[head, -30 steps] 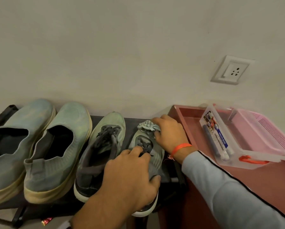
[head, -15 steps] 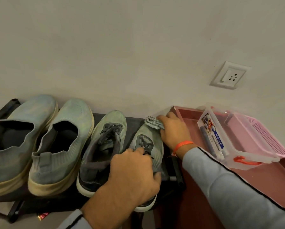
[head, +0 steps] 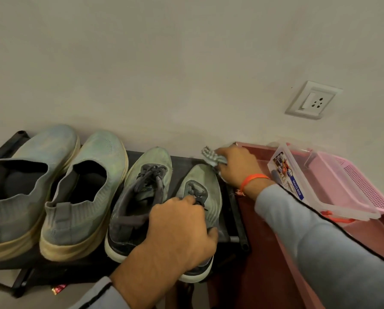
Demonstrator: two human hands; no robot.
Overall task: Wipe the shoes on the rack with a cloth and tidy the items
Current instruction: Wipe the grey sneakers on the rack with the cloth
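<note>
We see the cloth [head: 213, 157], a small checked rag, bunched in the right hand [head: 236, 168], whose fingers are curled around it; it is at the back right corner of the shoe rack [head: 235, 210], just past the toe of the rightmost sneaker [head: 205, 192] and close to the wall [head: 164, 63]. The left hand [head: 179, 230] lies over the heel part of this same sneaker, with the fingers bent over its opening and the thumb on its right side, so it grips the shoe. The two hands are apart, one at the front edge of the rack and one at the back edge. To the left of this shoe stands its pair, a second laced sneaker [head: 142, 197], touching it. Further to the left edge of the rack we see two slip-on shoes [head: 52, 188] side by side, with pale thick soles. An orange band [head: 252, 179] is on the right wrist, and both arms have grey sleeves. To the right of the rack there is a red-brown surface [head: 266, 253] which carries a clear plastic box [head: 298, 181] with a label "MULTI-BOX", and a pink basket [head: 365, 186] is just beside it. On the wall above them is a white socket [head: 313, 100].
</note>
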